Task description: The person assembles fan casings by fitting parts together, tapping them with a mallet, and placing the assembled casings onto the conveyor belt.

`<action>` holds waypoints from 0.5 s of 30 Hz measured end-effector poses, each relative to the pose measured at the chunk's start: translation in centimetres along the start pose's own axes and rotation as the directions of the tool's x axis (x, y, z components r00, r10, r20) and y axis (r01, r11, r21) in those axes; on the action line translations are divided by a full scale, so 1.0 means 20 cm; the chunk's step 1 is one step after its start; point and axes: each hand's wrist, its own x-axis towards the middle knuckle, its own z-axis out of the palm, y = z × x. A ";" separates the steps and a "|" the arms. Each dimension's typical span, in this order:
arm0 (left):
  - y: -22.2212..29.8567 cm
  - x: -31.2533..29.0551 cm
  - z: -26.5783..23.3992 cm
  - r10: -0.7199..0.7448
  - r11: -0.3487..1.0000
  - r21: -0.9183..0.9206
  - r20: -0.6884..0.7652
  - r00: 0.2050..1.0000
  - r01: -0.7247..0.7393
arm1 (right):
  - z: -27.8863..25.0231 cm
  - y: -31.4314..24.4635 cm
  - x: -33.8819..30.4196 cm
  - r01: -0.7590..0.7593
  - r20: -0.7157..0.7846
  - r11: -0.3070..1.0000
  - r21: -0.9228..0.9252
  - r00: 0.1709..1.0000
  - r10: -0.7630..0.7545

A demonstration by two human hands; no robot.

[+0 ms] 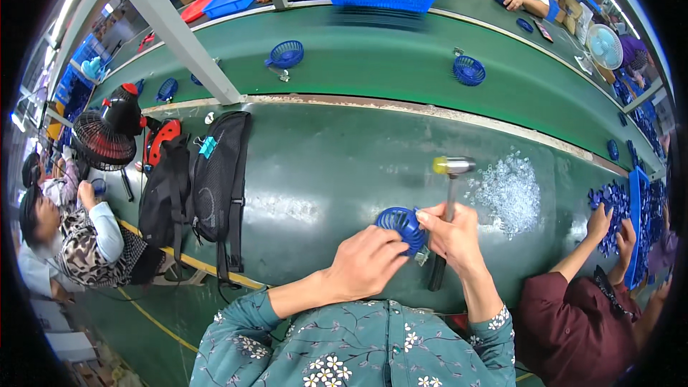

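Observation:
Both my hands are over the green table. My left hand (367,261) is closed on a small round blue slatted plastic basket (398,223), its fingers over the near side. My right hand (456,235) pinches the same basket's right edge between thumb and fingertips. A small shiny piece (423,255) shows just below the basket, between my hands. A hammer (454,165) with a yellow face, a metal head and a black grip runs under my right hand; whether that hand also grips it is hidden. To the right lies a pile of small clear pieces (507,193).
Beyond the table a green conveyor belt (373,57) carries several blue baskets (287,54). Black bags (221,172) and a black fan (106,137) stand left. A metal post (175,29) rises there. At right, a co-worker's hands (600,222) are at blue parts (609,204).

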 end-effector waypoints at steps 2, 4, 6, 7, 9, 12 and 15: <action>0.00 0.02 0.03 0.017 0.998 0.068 0.044 0.999 -0.020 | -0.04 0.09 0.08 0.007 -0.057 0.978 -0.209 0.998 -0.019; -0.03 0.00 0.08 -0.004 0.988 0.150 0.149 0.989 -0.019 | -0.11 0.20 0.14 0.121 -0.080 0.794 -0.595 0.975 -0.209; -0.07 -0.02 0.09 0.016 0.974 0.219 0.165 0.986 -0.052 | -0.08 0.09 0.09 0.105 -0.019 0.526 -0.844 0.974 -0.225; -0.07 -0.03 0.09 0.008 0.968 0.246 0.164 0.986 -0.048 | -0.09 0.10 0.08 0.092 0.005 0.401 -0.912 0.977 -0.212; -0.08 -0.03 0.09 0.023 0.961 0.270 0.149 0.989 -0.063 | -0.14 0.12 0.05 0.182 0.048 0.425 -0.887 0.950 -0.308; -0.07 -0.04 0.10 0.006 0.966 0.255 0.141 0.990 -0.042 | -0.16 0.10 -0.04 0.208 -0.042 0.725 -0.656 0.950 -0.310; -0.07 -0.04 0.11 0.000 0.969 0.246 0.131 0.991 -0.033 | -0.15 0.06 -0.15 0.345 -0.063 0.692 -0.634 0.869 -0.491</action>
